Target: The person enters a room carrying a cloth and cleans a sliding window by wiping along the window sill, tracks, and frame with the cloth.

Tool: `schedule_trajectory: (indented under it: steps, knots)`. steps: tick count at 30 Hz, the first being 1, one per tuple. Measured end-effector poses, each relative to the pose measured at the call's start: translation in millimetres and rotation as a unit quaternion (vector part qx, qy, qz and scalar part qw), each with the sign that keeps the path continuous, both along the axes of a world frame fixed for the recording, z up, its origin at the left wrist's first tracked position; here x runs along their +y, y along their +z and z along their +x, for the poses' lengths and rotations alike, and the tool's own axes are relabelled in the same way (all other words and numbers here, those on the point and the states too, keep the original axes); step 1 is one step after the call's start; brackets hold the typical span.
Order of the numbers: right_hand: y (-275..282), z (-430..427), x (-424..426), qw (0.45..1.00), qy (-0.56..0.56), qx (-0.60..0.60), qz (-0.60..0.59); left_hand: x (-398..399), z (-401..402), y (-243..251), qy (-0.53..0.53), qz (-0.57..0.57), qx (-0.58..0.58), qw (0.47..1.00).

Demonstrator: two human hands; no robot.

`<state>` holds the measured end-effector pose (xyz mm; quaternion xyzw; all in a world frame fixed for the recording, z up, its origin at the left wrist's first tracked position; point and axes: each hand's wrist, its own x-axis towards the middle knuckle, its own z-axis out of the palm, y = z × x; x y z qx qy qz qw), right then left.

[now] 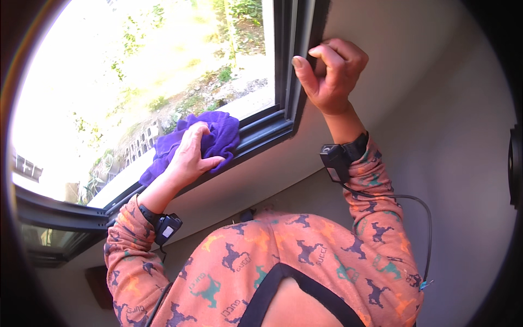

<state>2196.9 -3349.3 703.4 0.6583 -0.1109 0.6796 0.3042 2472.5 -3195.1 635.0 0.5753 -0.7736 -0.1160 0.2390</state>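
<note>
My left hand (pixel 190 153) grips a bunched purple cloth (pixel 222 131), thumb apart from the fingers. The cloth lies over the lower rail of a dark window frame (pixel 265 131), and part of it overlaps the glass. Its underside is hidden. Up at the frame's right side is my right hand (pixel 337 73), fingers bent and thumb apart. It holds no loose object; its fingertips are by the dark upright edge, where contact is hard to make out. Through the window pane (pixel 163 73), bright ground and plants show.
A pale wall (pixel 441 163) borders the window on the right and below. Black devices (pixel 336 162) are strapped to both wrists, and a cable (pixel 427 220) loops beside my right arm. At the lower left is another dark-framed pane (pixel 49 237).
</note>
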Motion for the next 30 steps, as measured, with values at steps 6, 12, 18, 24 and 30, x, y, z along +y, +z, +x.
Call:
schedule_trajectory:
  steps: [6,12,18,24,30]
  knots:
    - [-1.7,32.4,63.9,0.990,0.041,0.099,0.089,33.6,18.1,7.8,-0.074,-0.027,-0.125,0.989]
    - [-55.0,83.0,24.1,0.786,-0.022,0.371,0.494,40.5,39.2,15.6,-0.080,-0.034,-0.152,0.985]
    - [-60.4,91.5,10.6,0.603,0.099,0.429,0.665,74.3,84.6,15.4,0.145,0.028,0.070,0.987]
    - [11.2,95.8,7.3,0.844,0.024,0.226,0.487,45.7,86.2,73.2,0.251,-0.161,0.172,0.939]
    - [5.9,63.3,-54.5,0.819,-0.027,0.297,0.491,-1.3,95.5,48.7,0.217,-0.209,0.200,0.932]
